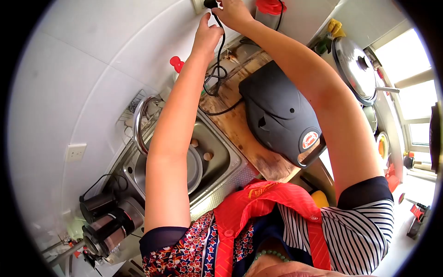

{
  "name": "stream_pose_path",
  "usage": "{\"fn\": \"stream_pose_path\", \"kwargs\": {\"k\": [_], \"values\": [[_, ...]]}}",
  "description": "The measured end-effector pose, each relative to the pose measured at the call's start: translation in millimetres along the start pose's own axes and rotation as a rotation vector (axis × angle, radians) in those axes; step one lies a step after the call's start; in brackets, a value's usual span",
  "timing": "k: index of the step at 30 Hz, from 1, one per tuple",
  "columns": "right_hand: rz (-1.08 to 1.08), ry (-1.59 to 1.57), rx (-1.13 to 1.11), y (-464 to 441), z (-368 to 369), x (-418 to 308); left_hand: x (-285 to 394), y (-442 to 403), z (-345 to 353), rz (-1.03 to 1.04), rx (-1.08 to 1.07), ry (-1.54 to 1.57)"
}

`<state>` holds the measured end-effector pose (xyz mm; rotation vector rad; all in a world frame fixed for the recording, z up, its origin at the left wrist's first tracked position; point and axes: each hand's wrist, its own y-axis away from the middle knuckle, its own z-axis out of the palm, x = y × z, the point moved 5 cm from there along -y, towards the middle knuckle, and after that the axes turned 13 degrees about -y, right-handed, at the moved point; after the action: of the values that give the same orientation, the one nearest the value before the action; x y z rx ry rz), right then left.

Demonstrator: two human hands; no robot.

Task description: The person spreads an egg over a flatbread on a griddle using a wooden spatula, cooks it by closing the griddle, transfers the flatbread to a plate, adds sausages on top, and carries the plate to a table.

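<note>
Both arms stretch up to a wall socket (198, 5) at the top. My right hand (232, 15) has its fingers around a black plug (210, 4) at that socket. Just below and left of it, my left hand (207, 34) is beside the black cord (223, 44), thumb and a finger raised; whether it touches the cord is unclear. The cord hangs down in loops and runs to a closed dark grey appliance (277, 111) with a handle and a red-and-white label. That appliance stands on a wooden board (226, 124), partly behind my right arm.
A steel sink (221, 157) with a curved faucet (137, 124) and a round basin lies at the left, partly under my left arm. A lidded pan (355, 64) stands at the right near the window. A red-lidded container (271, 6) is by the wall. A blender-like jug (110, 231) stands lower left.
</note>
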<state>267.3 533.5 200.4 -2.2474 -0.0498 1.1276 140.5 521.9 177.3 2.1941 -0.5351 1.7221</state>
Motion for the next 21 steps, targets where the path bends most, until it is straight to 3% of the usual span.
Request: {"fn": "stream_pose_path", "kwargs": {"k": [5,16,21], "values": [[0.022,0.102,0.027,-13,9,4,-12,-21,3,0.05,-0.066,0.041],[0.168,-0.079,-0.001,-18,14,9,-4,-23,8,0.097,-0.061,0.16],[0.197,0.034,-0.021,27,-13,41,-24,-14,36,0.154,-0.156,0.16]]}}
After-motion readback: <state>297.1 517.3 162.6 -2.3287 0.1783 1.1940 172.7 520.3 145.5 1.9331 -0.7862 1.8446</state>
